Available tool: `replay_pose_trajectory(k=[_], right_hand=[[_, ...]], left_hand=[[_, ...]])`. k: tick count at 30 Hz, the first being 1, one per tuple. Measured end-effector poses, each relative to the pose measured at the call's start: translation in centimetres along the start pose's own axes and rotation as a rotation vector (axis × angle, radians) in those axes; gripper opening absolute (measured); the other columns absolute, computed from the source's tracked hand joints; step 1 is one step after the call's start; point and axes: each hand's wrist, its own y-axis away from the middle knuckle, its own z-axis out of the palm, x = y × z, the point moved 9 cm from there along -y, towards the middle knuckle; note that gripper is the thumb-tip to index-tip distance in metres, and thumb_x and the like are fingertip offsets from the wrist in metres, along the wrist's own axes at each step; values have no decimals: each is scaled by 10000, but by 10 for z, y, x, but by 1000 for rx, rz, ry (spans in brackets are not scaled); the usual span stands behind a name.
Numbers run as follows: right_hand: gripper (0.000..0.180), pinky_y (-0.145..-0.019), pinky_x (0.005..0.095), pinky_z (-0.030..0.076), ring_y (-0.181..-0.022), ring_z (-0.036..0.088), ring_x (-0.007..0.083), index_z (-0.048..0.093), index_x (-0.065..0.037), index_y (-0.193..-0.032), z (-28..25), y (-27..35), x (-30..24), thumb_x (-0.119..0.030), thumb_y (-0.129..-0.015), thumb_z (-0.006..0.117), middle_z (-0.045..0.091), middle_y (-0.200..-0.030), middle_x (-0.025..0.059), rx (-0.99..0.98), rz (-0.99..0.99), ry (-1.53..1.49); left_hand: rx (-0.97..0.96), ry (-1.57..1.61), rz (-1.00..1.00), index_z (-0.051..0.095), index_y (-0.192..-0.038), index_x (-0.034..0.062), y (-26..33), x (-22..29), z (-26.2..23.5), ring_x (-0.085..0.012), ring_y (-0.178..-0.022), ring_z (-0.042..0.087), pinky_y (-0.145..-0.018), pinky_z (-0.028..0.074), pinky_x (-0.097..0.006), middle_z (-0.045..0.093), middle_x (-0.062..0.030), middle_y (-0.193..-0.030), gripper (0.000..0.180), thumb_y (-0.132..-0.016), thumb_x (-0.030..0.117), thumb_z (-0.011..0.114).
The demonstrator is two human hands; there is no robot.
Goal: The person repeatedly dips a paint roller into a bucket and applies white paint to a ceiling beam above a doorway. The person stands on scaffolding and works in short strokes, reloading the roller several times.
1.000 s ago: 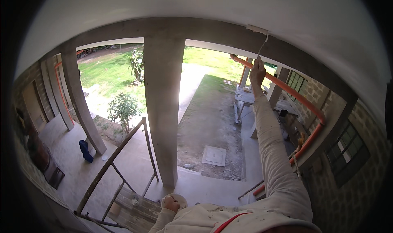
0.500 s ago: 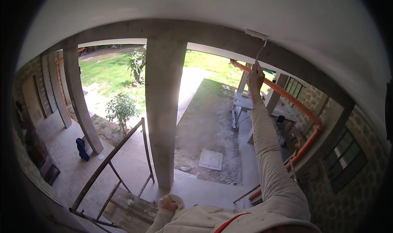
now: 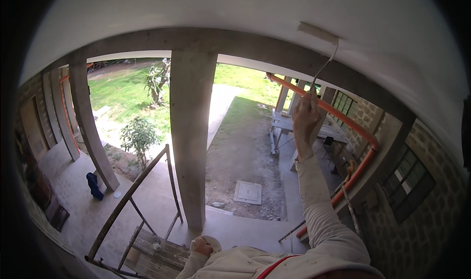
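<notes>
Roller is held up at the right, apparently against the pale ceiling, on the near side of the grey beam. Its bent wire frame leads down into the right hand, by whose fingers the handle end is grasped, the arm being stretched upward. Low and near, a pale round tub is held by the left hand, its fingers seemingly closed on the rim, though the exact grip cannot be made out. For an even coat, the roller should be kept flat along its full length, pressed lightly and steadily, with strokes overlapped. Close to the beam, its end is best guided slowly, so that the grey face is not smeared. The tub should be kept level and clear of the brownish rail at the left. No brand, label or writing can be read.
</notes>
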Motion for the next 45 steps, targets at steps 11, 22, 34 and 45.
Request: replay_pose_trajectory(k=[11,22,34,45], right_hand=[[470,-407,210,274,-498,328,23,469,-70,-1532,3,21,-73,-210,-1091,552,385,-656,-45,-50,-432,11],[386,-507,208,294,-603,349,6,538,-15,-1472,4,16,-68,-109,-1100,505,423,-751,-72,-33,-331,-64],[430,-588,254,429,-678,486,61,522,-19,-1493,-3,-39,54,-204,-1104,514,640,-863,15,22,-168,183],[380,-550,361,415,-600,539,142,627,-54,-1398,-6,-91,135,-247,-1090,515,652,-718,137,68,-148,596]], left_hand=[[76,-129,86,579,-723,-25,10,8,-13,-431,-741,591,-683,464,-492,603,-216,-744,200,-600,106,666],[21,-60,69,622,-811,-42,8,16,-13,-342,-740,659,-689,507,-460,651,-165,-734,274,-596,109,701],[83,-192,150,628,-827,-38,-1,19,-7,-391,-797,631,-742,507,-463,631,-182,-784,290,-591,105,718],[86,-257,138,624,-772,-16,-9,16,-3,-437,-798,609,-729,485,-503,616,-204,-781,269,-562,125,716]])
